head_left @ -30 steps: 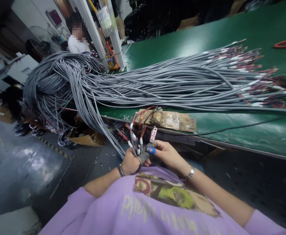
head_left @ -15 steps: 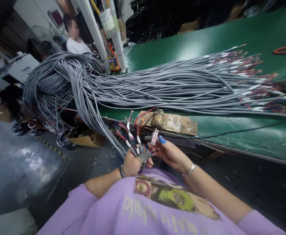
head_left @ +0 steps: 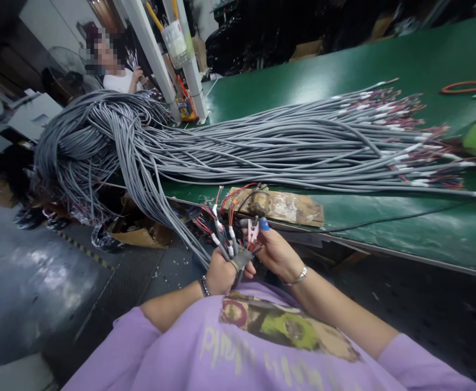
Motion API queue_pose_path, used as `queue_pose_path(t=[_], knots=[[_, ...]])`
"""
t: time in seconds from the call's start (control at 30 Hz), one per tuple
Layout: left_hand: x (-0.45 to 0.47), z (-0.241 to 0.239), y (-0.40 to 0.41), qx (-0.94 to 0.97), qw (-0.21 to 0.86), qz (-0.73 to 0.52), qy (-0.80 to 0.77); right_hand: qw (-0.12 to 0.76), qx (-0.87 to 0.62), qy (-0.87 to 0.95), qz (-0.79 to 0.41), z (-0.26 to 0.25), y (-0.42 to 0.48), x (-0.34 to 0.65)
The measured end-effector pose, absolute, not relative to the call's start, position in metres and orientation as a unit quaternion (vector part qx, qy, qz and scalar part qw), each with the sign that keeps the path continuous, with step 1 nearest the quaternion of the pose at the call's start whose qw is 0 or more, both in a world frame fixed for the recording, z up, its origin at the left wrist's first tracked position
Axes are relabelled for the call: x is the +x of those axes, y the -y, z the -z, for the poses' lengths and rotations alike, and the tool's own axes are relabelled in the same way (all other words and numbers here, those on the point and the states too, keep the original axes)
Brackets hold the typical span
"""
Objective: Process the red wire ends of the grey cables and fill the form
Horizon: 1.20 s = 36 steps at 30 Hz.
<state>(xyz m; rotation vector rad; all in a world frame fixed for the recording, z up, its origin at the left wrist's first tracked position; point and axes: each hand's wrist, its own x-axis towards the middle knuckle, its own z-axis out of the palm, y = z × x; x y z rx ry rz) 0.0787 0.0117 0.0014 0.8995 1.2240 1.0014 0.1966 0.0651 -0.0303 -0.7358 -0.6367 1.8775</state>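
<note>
My left hand (head_left: 221,274) is closed around the ends of several grey cables (head_left: 195,245). Stripped coloured wires with white wraps (head_left: 218,225) fan upward out of that grip, and a grey covering (head_left: 242,258) sits on the thumb. Close beside it on the right, my right hand (head_left: 276,252) pinches a small pale pink clip (head_left: 253,231) near the coloured wire ends. A blue fingertip cover (head_left: 264,224) shows on one of its digits. Which wires, if any, the right fingertips touch is hard to make out.
A thick bundle of grey cables (head_left: 262,146) lies along the green table (head_left: 384,65). A taped wooden board (head_left: 294,209) sits at the near edge. White posts (head_left: 195,81) rise at the back left. Behind the bundle a co-worker (head_left: 118,81) holds up cable ends. A cardboard box (head_left: 142,237) stands below.
The pink clip has turned, showing its two arms spread. My right hand stays close to my left. The co-worker's hand with cable ends has come into view. The whole view has shifted slightly.
</note>
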Motion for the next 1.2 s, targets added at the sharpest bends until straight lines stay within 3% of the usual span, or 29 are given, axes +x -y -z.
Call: queue_pose_path(t=[0.57,0.8,1.03,1.2], knots=[[0.069,0.004,-0.001,0.402,0.619,-0.442,-0.509,0.45,-0.253,0.167,-0.84,0.023,-0.065,0.204],[0.073,0.003,-0.005,0.382,0.608,-0.463,-0.52,0.477,-0.227,0.189,-0.828,0.029,-0.064,0.202],[0.077,0.005,-0.008,0.393,0.607,-0.462,-0.513,0.395,-0.17,0.193,-0.882,0.036,-0.063,0.203],[0.076,0.01,-0.008,0.39,0.604,-0.458,-0.523,0.423,-0.184,0.181,-0.868,0.039,-0.066,0.201]])
